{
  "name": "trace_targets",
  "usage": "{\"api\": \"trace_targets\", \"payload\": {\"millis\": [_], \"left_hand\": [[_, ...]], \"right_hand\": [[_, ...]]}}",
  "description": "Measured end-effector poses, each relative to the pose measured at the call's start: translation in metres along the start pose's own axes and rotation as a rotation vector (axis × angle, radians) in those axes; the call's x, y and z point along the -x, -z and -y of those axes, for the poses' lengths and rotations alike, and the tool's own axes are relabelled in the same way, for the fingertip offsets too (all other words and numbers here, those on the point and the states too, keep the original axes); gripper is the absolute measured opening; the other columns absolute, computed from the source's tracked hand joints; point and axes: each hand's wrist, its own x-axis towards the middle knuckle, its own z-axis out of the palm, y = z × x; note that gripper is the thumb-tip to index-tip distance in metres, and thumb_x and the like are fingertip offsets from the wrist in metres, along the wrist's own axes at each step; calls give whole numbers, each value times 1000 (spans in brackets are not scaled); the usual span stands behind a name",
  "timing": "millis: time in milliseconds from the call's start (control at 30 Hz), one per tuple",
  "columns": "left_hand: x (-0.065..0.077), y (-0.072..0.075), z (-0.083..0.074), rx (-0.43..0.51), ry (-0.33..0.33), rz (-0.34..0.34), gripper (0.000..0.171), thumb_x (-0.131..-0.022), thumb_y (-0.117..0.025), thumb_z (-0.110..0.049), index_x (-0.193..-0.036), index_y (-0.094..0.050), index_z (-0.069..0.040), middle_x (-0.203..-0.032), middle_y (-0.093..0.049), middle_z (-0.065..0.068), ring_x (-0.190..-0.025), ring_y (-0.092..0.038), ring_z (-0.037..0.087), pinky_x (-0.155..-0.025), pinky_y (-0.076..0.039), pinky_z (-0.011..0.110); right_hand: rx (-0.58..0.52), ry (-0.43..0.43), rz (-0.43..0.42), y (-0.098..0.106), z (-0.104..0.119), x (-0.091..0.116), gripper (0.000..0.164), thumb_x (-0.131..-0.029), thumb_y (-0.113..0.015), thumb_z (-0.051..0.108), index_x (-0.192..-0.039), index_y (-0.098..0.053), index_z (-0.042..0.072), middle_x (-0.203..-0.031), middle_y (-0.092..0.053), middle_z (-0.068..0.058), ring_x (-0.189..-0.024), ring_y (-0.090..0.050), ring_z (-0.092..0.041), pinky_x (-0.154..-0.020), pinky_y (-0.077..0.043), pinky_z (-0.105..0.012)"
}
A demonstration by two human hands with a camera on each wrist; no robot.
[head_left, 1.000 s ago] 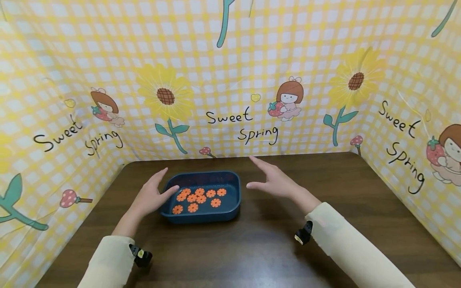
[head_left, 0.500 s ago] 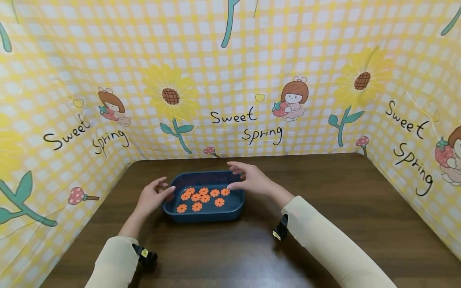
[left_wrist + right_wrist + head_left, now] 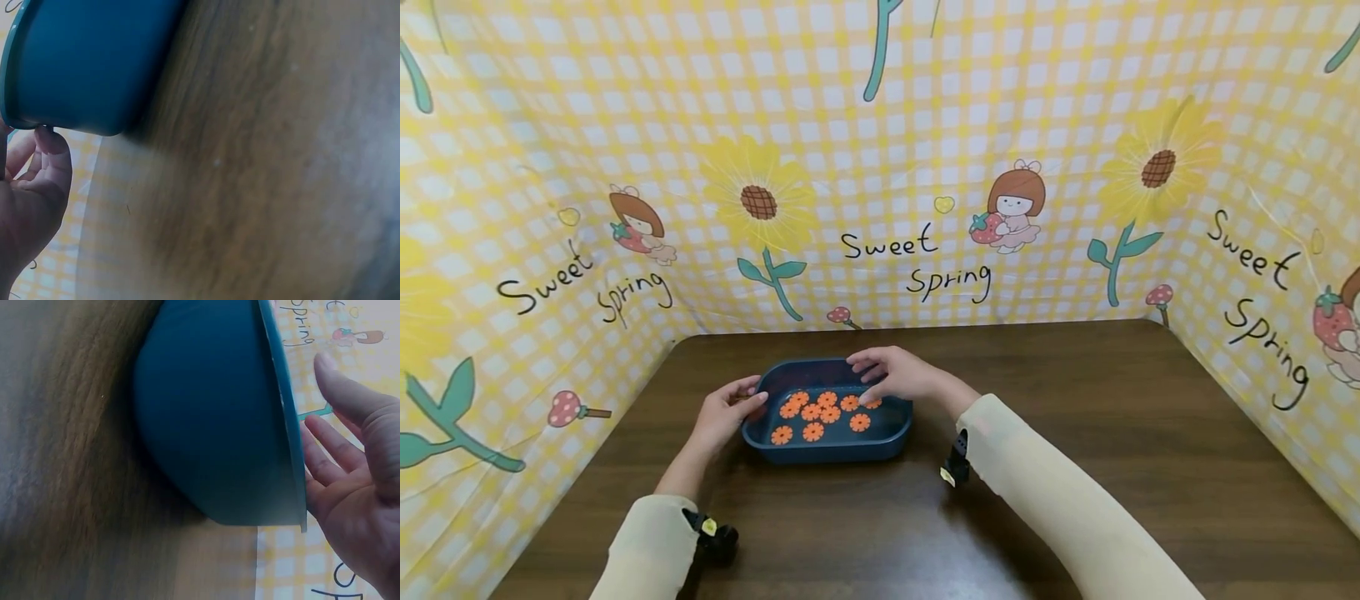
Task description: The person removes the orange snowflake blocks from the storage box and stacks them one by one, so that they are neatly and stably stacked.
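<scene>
A dark blue rectangular dish (image 3: 827, 452) with rounded corners sits on the table, holding several orange flower-shaped slices (image 3: 812, 431) that look like carrot. At its left end my left hand (image 3: 722, 414) holds the rim, thumb on one side and fingers on the other; in the left wrist view the thumb meets the rim of the dish (image 3: 81, 62). My right hand (image 3: 907, 375) hovers over the dish's right side, fingers loosely bent and spread, partly covering a slice. The right wrist view shows the right hand (image 3: 369, 487) above the rim with nothing in its fingers.
The brown wooden table (image 3: 1037, 500) extends to the right and in front of the dish. A yellow checked cloth (image 3: 880, 167) printed with flowers and lettering hangs behind and on both sides. Small black cameras (image 3: 955, 460) sit at both wrists.
My right hand has moved left from beside the dish to over its right part. My left hand has closed in on the left rim. The slices have stayed put.
</scene>
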Motion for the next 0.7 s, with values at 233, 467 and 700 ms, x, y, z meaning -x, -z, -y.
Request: {"api": "trace_targets", "payload": {"millis": [233,467,700], "left_hand": [[1,0,-2,67,34,13,57,-94,-67,-16,-142,-45,4,-106,-52,5,-95,-61,13,-88,-52,33],[1,-2,3,70,47,8,55,-94,-67,-18,-141,-47,2,-107,-52,5,-97,-61,13,-88,-52,32],[2,-1,2,75,46,6,53,-95,-66,-17,-141,-47,2,-104,-52,2,-96,-62,12,-88,-52,31]], "right_hand": [[81,-101,106,-6,0,-15,53,-83,-75,-1,-133,-57,4,-131,-55,-18,-115,-55,-30,-84,-53,-32],[235,-177,219,-10,1,-23,45,-81,-76,-3,-124,-66,9,-115,-59,-12,-98,-58,-18,-81,-50,-28],[243,-201,318,-13,0,-32,40,-82,-72,-7,-120,-68,8,-107,-60,-14,-88,-55,-16,-76,-51,-26]]}}
